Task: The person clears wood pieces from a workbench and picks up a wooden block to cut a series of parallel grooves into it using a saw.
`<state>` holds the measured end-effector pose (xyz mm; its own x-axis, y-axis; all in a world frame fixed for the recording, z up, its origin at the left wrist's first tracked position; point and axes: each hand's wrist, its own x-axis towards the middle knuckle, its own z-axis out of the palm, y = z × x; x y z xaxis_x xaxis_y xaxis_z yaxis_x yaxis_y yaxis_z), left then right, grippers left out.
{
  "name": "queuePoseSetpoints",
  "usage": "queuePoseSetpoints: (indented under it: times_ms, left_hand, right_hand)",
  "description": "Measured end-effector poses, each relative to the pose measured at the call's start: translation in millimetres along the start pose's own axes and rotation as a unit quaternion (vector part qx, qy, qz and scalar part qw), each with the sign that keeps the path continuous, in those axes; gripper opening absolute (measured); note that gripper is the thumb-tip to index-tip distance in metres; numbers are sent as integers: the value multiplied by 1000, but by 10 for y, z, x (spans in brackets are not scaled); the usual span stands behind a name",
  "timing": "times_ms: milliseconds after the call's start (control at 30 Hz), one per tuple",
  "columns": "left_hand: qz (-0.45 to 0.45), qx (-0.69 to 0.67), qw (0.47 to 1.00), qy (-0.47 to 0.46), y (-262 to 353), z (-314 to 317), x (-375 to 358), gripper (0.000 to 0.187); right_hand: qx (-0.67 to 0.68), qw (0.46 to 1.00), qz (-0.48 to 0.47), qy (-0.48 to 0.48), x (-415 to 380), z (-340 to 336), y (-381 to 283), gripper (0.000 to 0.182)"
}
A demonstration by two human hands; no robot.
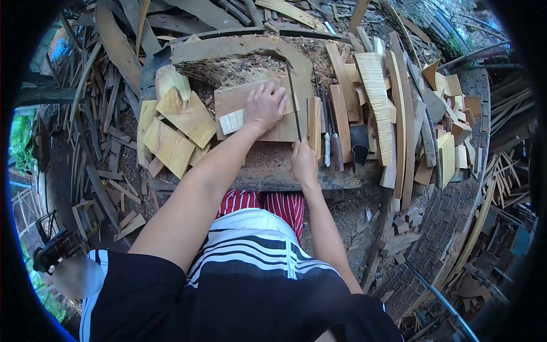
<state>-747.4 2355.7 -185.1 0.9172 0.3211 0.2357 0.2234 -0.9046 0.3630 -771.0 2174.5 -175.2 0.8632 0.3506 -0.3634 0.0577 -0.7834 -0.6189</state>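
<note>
My left hand (265, 106) presses down on a pale wood piece (291, 97) lying on a flat brown board (228, 100), its fingers bent over the wood. A whitish block (232, 121) with evenly spaced lines shows beside that wrist; whether both are one piece is hidden under the hand. Close to my body, my right hand (305, 164) is closed round the near end of a long thin dark blade (294, 97). The blade is seen almost edge-on and points away from me, just right of the pale wood piece. Its handle is covered by the fingers.
Yellowish offcuts (185, 119) lie on the left of the worn wooden bench (268, 171). To the right are a wood strip (314, 125), a handled tool (336, 151), a ridged board (376, 108) and long planks (401, 125). Scrap wood (114, 45) is heaped behind.
</note>
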Motion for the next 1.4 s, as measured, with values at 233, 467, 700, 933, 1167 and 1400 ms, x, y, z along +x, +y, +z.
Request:
queuePoseSetpoints:
  times_ms: [233, 467, 700, 933, 1167, 1400]
  left_hand:
    - [-3, 0, 1000, 13, 6, -4, -34, 16]
    - [-6, -16, 1000, 17, 11, -34, 7, 15]
    - [-49, 27, 998, 19, 80, 16, 14, 14]
    - [-7, 35, 999, 9, -50, 42, 33, 18]
    - [0, 20, 998, 59, -27, 29, -3, 16]
    - [-109, 44, 991, 63, 94, 65, 27, 16]
  right_hand:
    - [-46, 996, -56, 42, 346, 93, -96, 26]
    - [-5, 999, -23, 26, -113, 78, 80, 26]
    - [-78, 992, -49, 82, 219, 183, -107, 27]
    - [-71, 994, -43, 76, 85, 156, -198, 27]
    - [-36, 998, -17, 55, 33, 153, -294, 26]
    - [-73, 993, -69, 54, 548, 19, -427, 25]
